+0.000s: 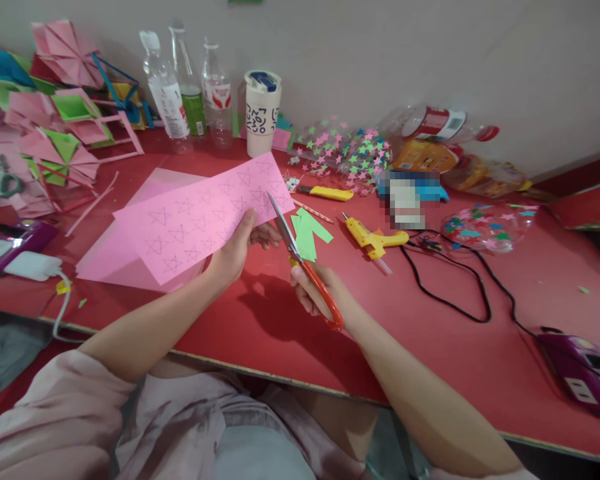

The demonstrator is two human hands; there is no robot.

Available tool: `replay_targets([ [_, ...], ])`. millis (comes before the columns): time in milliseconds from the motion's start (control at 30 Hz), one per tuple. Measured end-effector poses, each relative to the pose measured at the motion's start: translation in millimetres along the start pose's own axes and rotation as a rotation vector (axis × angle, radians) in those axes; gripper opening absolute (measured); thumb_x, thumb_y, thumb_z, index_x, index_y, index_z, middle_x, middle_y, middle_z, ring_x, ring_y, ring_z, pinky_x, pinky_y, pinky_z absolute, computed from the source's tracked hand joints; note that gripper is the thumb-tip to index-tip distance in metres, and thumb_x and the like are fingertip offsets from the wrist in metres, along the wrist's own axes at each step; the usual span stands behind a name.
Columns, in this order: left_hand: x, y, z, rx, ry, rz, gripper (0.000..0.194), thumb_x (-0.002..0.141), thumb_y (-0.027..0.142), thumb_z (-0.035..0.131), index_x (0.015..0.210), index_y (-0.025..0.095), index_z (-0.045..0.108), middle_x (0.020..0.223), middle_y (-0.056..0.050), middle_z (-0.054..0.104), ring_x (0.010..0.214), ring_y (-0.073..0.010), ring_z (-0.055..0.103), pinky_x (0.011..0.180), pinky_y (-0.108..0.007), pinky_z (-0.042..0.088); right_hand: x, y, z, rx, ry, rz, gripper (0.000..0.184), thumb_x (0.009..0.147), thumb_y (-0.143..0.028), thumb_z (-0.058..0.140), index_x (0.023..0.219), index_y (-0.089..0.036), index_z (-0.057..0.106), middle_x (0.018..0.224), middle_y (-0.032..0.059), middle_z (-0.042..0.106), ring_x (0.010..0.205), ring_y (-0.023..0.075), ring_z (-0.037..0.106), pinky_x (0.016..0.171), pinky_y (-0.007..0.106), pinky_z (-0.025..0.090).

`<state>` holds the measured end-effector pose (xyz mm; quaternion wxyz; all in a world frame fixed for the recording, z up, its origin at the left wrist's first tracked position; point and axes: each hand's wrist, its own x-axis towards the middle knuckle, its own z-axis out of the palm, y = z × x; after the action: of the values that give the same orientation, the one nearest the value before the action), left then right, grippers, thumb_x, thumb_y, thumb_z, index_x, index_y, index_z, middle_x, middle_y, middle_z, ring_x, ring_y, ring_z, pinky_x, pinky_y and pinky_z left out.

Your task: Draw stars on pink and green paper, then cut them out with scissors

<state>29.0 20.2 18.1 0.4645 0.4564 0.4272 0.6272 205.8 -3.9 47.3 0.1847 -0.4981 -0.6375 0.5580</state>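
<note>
Pinched between the thumb and fingers of my left hand (237, 250) is a pink paper sheet (195, 220) with several pencil-drawn stars, held tilted above the table. My right hand (325, 287) grips a pair of orange-handled scissors (325, 297), their blades pointing up and away to the left. The blade tips overlap the sheet's right end in this view; whether they touch it I cannot tell. More plain pink paper (100, 260) lies flat beneath the held sheet. Beyond the scissors, green paper strips (307, 233) rest on the red table.
A yellow glue gun (375, 239) with a black cord and a yellow utility knife (330, 193) lie right of centre. Behind stand a cup (263, 120) and plastic bottles (167, 100). Star-filled clear bottles (365, 157) are at the back; folded paper crafts (65, 127) crowd the left.
</note>
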Motion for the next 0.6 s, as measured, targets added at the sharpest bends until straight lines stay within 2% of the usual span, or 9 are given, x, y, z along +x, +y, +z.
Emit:
replay_targets([
  [200, -3.0, -1.3, 3.2, 0.031, -0.006, -0.06, 0.061, 0.084, 0.073, 0.048, 0.049, 0.023, 0.051, 0.056, -0.007, 0.065, 0.076, -0.0209, 0.071, 0.063, -0.03, 0.056, 0.3, 1.6, 2.1, 0.007, 0.005, -0.019, 0.05, 0.084, -0.072, 0.046, 0.076, -0.023, 0.043, 0.042, -0.0083, 0.044, 0.036, 0.0078, 0.04, 0.04, 0.021, 0.036],
  [433, -2.0, -4.2, 2.5, 0.017, -0.012, -0.041, 0.06, 0.088, 0.068, 0.046, 0.051, 0.022, 0.054, 0.058, -0.007, 0.066, 0.075, -0.02, 0.071, 0.061, -0.029, 0.055, 0.1, -2.6, 2.2, 0.016, 0.024, 0.022, 0.051, 0.082, -0.073, 0.049, 0.074, -0.023, 0.045, 0.038, -0.0088, 0.043, 0.032, 0.0074, 0.037, 0.036, 0.02, 0.031],
  [600, -1.5, -4.0, 0.4, -0.001, -0.023, -0.023, 0.059, 0.088, 0.067, 0.049, 0.05, 0.022, 0.054, 0.056, -0.007, 0.066, 0.072, -0.0197, 0.071, 0.061, -0.029, 0.054, -0.1, -2.4, 0.2, -0.003, 0.019, 0.015, 0.051, 0.082, -0.073, 0.049, 0.073, -0.023, 0.044, 0.038, -0.0088, 0.043, 0.031, 0.0074, 0.037, 0.037, 0.02, 0.033],
])
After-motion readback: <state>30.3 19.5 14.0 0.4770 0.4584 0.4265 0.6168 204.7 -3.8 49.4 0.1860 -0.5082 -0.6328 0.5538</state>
